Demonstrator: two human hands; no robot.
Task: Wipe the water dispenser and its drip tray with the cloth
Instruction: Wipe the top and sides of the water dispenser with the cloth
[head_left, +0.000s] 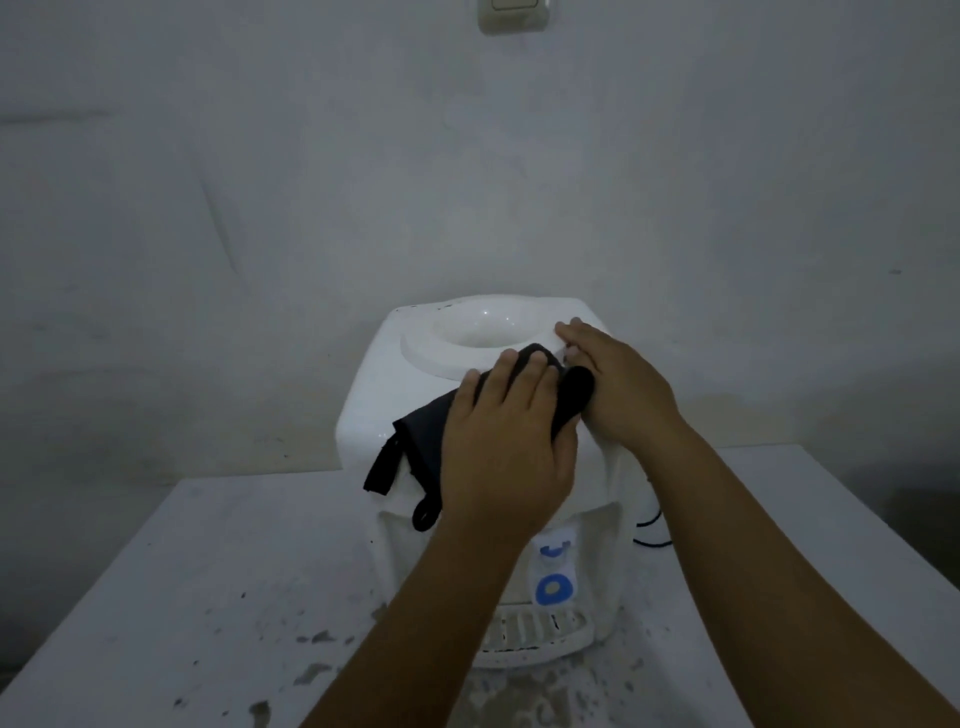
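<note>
Water dispenser: the white plastic tabletop water dispenser (415, 405) stands upright on the table, close to the wall, with a round bottle well sunk into its top and ringed by a raised collar.
Cloth: the dark, near-black fabric cloth (421, 436) lies on the top of the dispenser, just in front of the collar; one strip and a small loop hang over the front left edge.
Left hand: the left hand (504, 441) lies palm down on the cloth, fingers straight and pointing toward the collar, pressing the fabric against the top; it is relaxed flat, not clenched.
Right hand: the right hand (618, 384) rests on the top right part of the dispenser, fingertips at the collar's rim. A dark fold of the cloth sits against its thumb side; whether the thumb pinches it I cannot tell.
Drip tray: the white slotted plastic drip tray (535, 634) sits at the foot of the dispenser's front, partly hidden by the left forearm.
Tap: a blue tap lever (553, 587) shows in the front recess above the tray.
Table: the white, speckled and stained table (182, 597) carries the dispenser.
Cable: a thin black cable (652, 535) curls beside the dispenser's right side.
Wall: a pale switch plate (514, 13) is fixed on the grey wall (260, 182) above.
</note>
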